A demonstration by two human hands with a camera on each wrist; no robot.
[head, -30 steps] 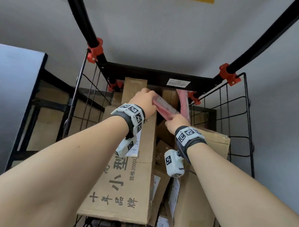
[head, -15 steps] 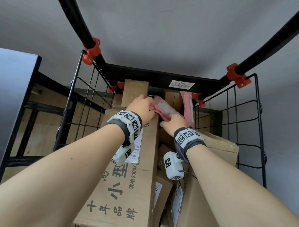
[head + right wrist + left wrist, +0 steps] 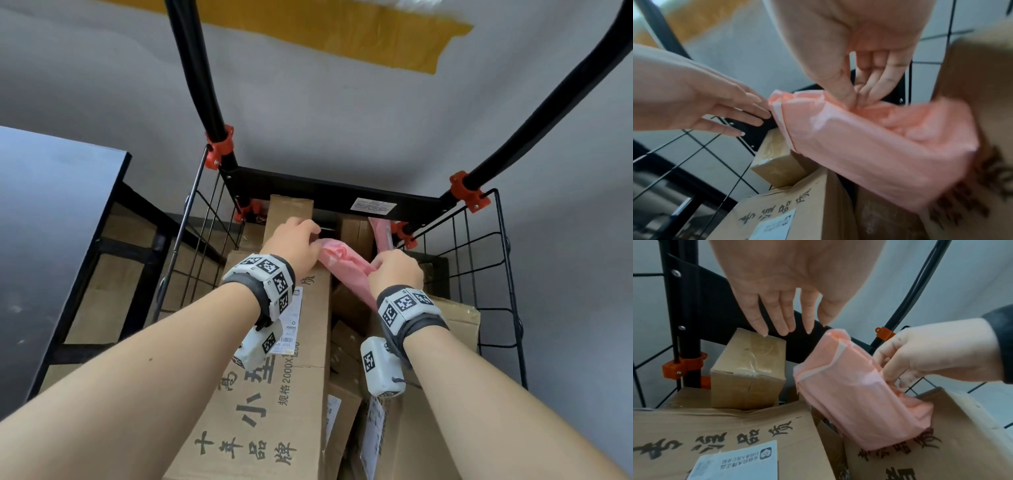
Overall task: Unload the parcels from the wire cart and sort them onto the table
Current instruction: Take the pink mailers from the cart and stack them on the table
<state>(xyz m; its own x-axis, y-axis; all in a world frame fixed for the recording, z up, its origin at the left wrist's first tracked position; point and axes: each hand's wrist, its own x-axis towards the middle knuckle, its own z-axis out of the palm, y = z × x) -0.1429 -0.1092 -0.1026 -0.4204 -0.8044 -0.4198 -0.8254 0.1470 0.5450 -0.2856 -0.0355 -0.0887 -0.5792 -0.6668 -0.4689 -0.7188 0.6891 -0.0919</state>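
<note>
Above cart (image 3: 507, 274), pink parcel (image 3: 855, 394) tilted lengthwise

Grey floor (image 3: 342, 113) with a yellow stripe (image 3: 325, 31)

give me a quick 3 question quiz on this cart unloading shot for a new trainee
1. True or false: the left hand grips the pink parcel.
2. Which hand pinches the pink parcel? A) the right hand B) the left hand C) neither
3. Fill in: a small taped cardboard box stands near the cart's ____ bracket, behind the large printed carton.

Key:
1. False: its fingers are straight and clear of the parcel.
2. A: thumb and fingers pinch the plastic near one end.
3. Orange.
</note>
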